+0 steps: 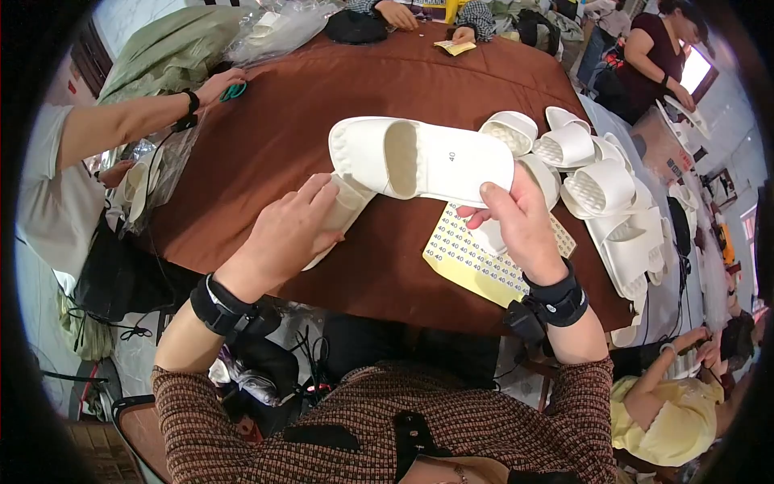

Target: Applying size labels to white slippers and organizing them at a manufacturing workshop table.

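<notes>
A white slide slipper [463, 165] is held up over the table with its insole facing me and a small printed mark near the heel. My right hand [528, 222] grips it at the heel, thumb on top and fingers beneath. Below its toe end lies a second white slipper [348, 202], partly covered by my left hand [286, 230], whose fingers curl over it. Under my right hand, a yellow sheet of small printed stickers [472, 262] rests on the table, with part of another white slipper [488, 236] on top.
A brown cloth covers the table [274, 105]. Several white slippers [601, 189] are piled at the right. At the left, a co-worker's hand [222, 87] holds green-handled scissors [233, 91]. Across the table, another person's hand [463, 35] touches a yellow paper [455, 47].
</notes>
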`<state>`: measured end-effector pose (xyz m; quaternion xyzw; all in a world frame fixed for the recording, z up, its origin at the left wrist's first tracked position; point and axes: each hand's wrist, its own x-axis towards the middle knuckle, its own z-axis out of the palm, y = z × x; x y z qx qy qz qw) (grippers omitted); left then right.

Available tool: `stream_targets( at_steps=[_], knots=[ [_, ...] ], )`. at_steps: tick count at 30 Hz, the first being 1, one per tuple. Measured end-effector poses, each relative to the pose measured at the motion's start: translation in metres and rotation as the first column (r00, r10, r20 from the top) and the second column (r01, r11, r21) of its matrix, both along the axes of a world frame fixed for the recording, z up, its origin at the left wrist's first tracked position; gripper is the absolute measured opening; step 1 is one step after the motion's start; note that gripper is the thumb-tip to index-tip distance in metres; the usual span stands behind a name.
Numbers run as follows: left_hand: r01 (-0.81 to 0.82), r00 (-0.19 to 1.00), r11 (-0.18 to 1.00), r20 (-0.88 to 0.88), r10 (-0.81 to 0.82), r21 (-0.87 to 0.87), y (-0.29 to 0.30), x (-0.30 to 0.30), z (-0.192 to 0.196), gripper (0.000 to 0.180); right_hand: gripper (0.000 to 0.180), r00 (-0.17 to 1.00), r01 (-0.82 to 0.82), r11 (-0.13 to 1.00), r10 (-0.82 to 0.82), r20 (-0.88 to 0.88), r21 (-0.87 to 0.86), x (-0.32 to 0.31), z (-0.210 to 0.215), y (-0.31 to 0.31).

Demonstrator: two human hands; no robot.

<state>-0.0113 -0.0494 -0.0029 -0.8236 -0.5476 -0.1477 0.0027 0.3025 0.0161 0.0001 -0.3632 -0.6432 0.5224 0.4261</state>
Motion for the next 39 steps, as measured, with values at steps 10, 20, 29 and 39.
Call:
stream_targets(
  at_steps=[10,20,29,39],
  knots=[
    [0.033,0.999,0.991,0.032,-0.029,-0.13,0.017,0.001,0.013,0.031,0.029,0.993,0.071,0.997,-0.074,-0.094,-0.037,0.027,0.01,-0.007],
    [0.16,0.987,0.982,-0.034,-0.157,0.104,0.024,0.008,0.033,0.018,0.039,0.983,0.184,0.981,-0.181,-0.039,0.068,0.043,0.026,-0.023],
    [0.157,0.987,0.977,-0.005,-0.158,0.147,0.02,0.023,0.041,0.019,0.046,0.999,0.019,0.995,-0.015,0.041,-0.103,0.036,0.022,-0.03],
    [0.338,0.919,0.93,-0.264,-0.293,0.142,0.031,0.02,0.045,0.019,0.042,0.948,-0.306,0.849,0.229,-0.222,-0.431,-0.009,-0.03,-0.036]
  ],
)
